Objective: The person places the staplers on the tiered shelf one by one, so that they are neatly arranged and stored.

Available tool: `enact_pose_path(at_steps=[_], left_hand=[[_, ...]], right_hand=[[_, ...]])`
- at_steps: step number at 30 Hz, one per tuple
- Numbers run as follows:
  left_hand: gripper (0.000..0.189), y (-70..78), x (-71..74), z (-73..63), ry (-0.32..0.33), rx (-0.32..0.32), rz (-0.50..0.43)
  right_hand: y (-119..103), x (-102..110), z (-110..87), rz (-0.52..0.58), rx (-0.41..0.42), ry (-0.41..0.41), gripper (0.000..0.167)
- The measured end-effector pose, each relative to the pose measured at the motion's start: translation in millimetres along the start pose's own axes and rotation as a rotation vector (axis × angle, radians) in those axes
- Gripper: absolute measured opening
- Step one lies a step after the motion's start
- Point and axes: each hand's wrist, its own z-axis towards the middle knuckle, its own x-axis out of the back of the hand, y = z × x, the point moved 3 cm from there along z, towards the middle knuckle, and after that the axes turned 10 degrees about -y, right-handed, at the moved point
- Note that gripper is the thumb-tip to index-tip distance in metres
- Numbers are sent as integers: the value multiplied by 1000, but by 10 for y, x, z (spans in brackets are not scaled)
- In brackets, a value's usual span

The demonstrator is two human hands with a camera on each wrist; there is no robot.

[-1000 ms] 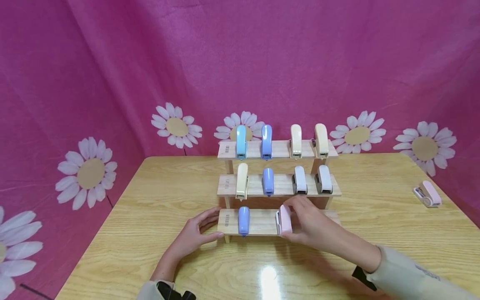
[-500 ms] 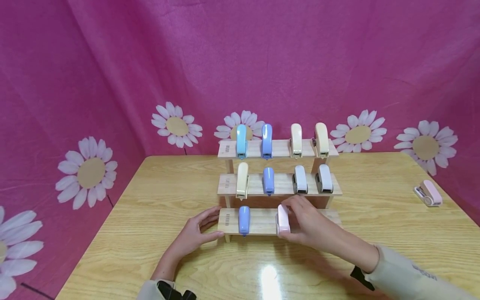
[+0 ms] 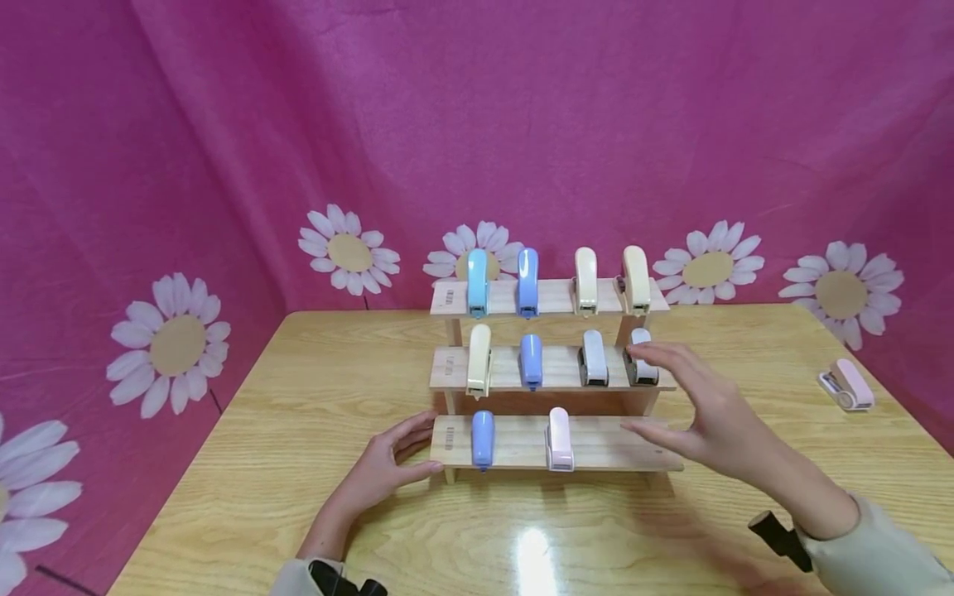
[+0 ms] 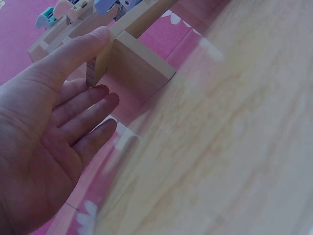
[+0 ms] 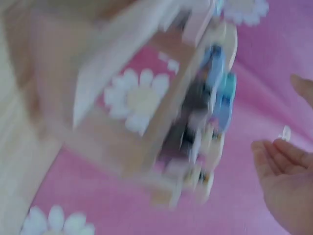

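Observation:
A three-tier wooden stand [image 3: 514,443] bears small staplers. My left hand [image 3: 383,463] is at the left end of its lowest shelf, the thumb at the front corner; the left wrist view shows the other fingers loosely extended beside the board. On that lowest shelf a pale pink stapler [image 3: 561,439] stands upright, to the right of a blue stapler [image 3: 483,439]. My right hand [image 3: 719,422], fingers and thumb spread with nothing between them, hovers right of the pink stapler. It overlaps a grey-white stapler [image 3: 641,360] on the middle shelf in the head view.
Cream, blue and grey-white staplers line the middle shelf [image 3: 507,368]. The top shelf [image 3: 559,298] carries a light blue, a blue and two cream staplers. Another pink stapler [image 3: 850,385] lies at the table's far right. Behind the table [image 3: 335,372] hangs a magenta flowered cloth [image 3: 507,124].
My right hand has let go of the pink stapler, which now stands on the lowest shelf, and has moved right and opened out. My left hand has stayed in place.

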Motion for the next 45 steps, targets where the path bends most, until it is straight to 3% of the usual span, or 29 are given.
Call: enact_pose_path(at_steps=[3, 7, 10, 16, 21, 29, 37, 41, 45], left_hand=[[77, -5, 1, -3, 2, 8, 4], [77, -9, 2, -5, 7, 13, 5], [77, -10, 0, -8, 7, 8, 2], [77, -27, -8, -14, 3, 5, -1], [76, -37, -1, -25, 4, -6, 5], [76, -26, 0, -39, 2, -5, -21], [76, -8, 10, -40, 3, -22, -12], [76, -3, 9, -28, -1, -20, -13], [76, 1, 2, -8, -3, -13, -1]], right_hand=[[167, 173, -86, -15, 3, 65, 77], [454, 370, -268, -34, -80, 80, 82], [673, 508, -432, -50, -157, 64, 78], [1099, 732, -798, -142, -324, -1, 93], [1495, 829, -1162, -187, -423, -43, 91], [1996, 906, -1604, -300, -502, -158, 82], [2297, 906, -1800, -340, -597, -351, 97], [2402, 891, -1886, -362, -631, -437, 86], [2471, 870, -1942, -389, -592, -459, 74]])
